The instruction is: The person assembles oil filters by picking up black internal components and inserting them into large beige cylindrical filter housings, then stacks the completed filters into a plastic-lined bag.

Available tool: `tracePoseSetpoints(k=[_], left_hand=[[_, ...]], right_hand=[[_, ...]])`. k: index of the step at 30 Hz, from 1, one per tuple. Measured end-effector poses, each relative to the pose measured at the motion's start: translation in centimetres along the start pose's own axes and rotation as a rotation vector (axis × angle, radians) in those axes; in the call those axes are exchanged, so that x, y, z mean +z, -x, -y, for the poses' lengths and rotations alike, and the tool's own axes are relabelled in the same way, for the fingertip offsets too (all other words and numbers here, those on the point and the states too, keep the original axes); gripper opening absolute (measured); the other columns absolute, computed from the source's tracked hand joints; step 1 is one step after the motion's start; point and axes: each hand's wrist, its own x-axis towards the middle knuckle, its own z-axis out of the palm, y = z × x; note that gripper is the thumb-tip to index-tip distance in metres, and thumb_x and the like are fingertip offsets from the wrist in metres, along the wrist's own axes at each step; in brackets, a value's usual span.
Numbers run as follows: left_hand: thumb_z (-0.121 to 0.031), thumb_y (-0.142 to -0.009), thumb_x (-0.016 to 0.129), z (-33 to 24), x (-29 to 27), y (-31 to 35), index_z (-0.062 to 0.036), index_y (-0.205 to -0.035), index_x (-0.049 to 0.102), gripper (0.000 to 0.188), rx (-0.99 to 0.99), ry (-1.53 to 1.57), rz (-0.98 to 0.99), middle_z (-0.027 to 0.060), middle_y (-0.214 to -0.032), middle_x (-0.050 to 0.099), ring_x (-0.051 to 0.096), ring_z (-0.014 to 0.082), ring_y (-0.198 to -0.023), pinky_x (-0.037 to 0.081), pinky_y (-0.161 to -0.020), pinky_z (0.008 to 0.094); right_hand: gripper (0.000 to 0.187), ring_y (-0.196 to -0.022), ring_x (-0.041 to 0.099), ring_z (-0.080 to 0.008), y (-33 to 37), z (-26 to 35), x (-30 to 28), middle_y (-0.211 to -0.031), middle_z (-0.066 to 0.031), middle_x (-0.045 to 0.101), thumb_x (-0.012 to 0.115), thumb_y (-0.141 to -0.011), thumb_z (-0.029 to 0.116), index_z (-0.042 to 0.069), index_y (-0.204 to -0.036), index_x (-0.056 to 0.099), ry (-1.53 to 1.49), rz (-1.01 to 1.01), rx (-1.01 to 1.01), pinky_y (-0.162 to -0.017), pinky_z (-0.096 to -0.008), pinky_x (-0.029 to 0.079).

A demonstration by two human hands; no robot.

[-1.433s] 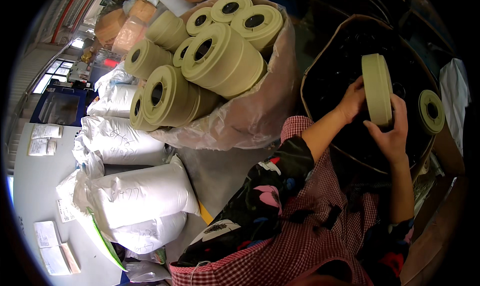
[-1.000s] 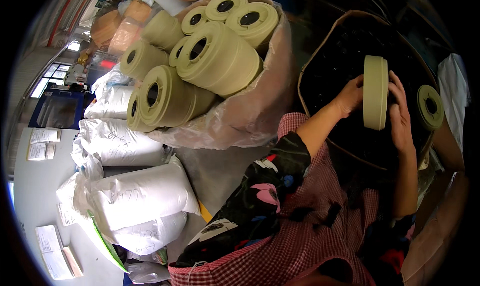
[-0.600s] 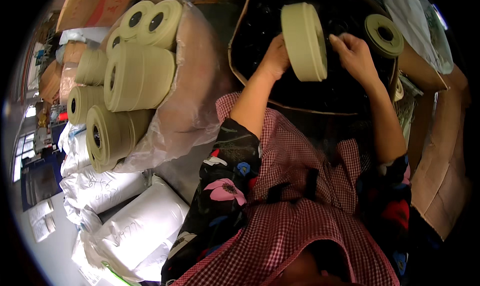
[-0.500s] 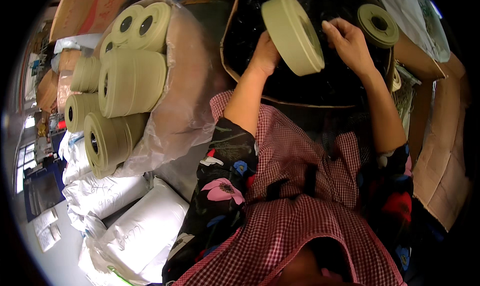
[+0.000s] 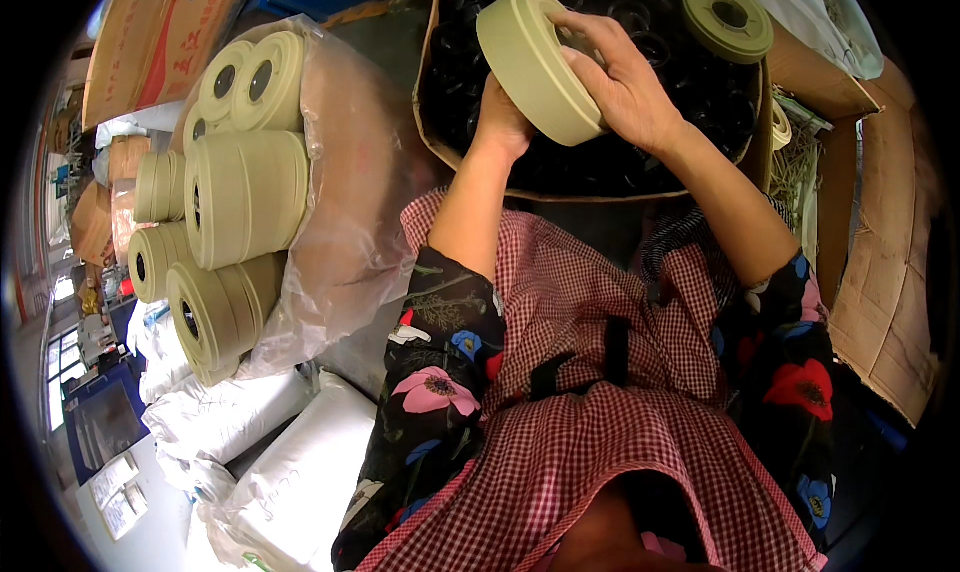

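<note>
A pale olive, wheel-shaped plastic part (image 5: 535, 67) is held tilted above a carton of black pieces. My left hand (image 5: 503, 117) grips it from the left and underneath, its fingers partly hidden behind the part. Against the hollow face on the other side, my right hand (image 5: 630, 87) curls its fingers and thumb inward. The right fingertips are inside the opening, so what they hold, if anything, is out of sight. A similar olive part (image 5: 728, 20) with a round centre hole lies at the carton's right edge.
Small glossy black pieces (image 5: 640, 167) fill the carton (image 5: 428, 122) beneath my hands. At left, several olive parts (image 5: 245, 192) are stacked by a plastic-lined box (image 5: 355, 172). White sacks (image 5: 300, 462) lie below them. An open cardboard box (image 5: 885, 262) stands at right.
My right hand has moved left, from beside the olive part to its hollow face, fingers now inside. The part, still in my left hand, sits slightly further left in view.
</note>
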Motion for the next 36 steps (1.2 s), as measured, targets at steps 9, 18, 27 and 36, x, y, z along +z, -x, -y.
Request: tracePoseSetpoints(k=[9,18,27,36], left_hand=[[-0.023,-0.086,0.058,-1.0,-0.1,0.2,-0.0004,-0.111,0.055,0.034,0.011,-0.025,-0.051,0.0069,-0.095,0.063,0.061,0.0161,-0.08,0.051,-0.071,0.0285],[-0.026,-0.085,0.059,-3.4,-3.3,-0.3,0.0071,-0.108,0.056,0.041,0.416,-0.569,-0.215,0.0111,-0.094,0.065,0.059,0.0154,-0.083,0.047,-0.075,0.0284],[-0.043,-0.065,0.066,-3.3,-9.8,0.5,-0.009,-0.127,0.05,0.073,-0.098,-1.721,-0.218,0.0166,-0.13,0.045,0.044,0.0306,-0.12,0.037,-0.099,0.0371],[-0.034,-0.07,0.065,-0.4,-6.2,-0.1,-0.01,-0.121,0.055,0.057,0.196,-1.825,-0.373,0.0159,-0.126,0.046,0.041,0.0346,-0.116,0.037,-0.095,0.039]], right_hand=[[0.044,-0.044,0.043,-0.0069,-1.6,-0.2,-3.3,-0.056,-0.0017,0.051,0.044,-0.092,0.04,0.003,-0.072,0.057,-0.344,0.449,0.884,-0.037,-0.0224,0.033],[0.04,-0.093,0.06,-0.0281,-2.0,-7.1,-8.0,-0.095,-0.0105,0.065,0.058,-0.084,0.037,0.003,-0.105,0.061,0.394,-0.074,0.406,-0.078,-0.038,0.046],[0.056,-0.11,0.048,-0.0389,-0.4,-9.7,-10.8,-0.114,-0.0251,0.053,0.068,-0.072,0.031,-0.003,-0.114,0.051,0.818,-0.077,0.544,-0.093,-0.0431,0.04],[0.048,-0.118,0.044,-0.0282,0.8,-20.3,-12.1,-0.122,-0.0078,0.052,0.063,-0.078,0.037,0.01,-0.117,0.054,1.294,-0.145,0.442,-0.086,-0.0518,0.041]])
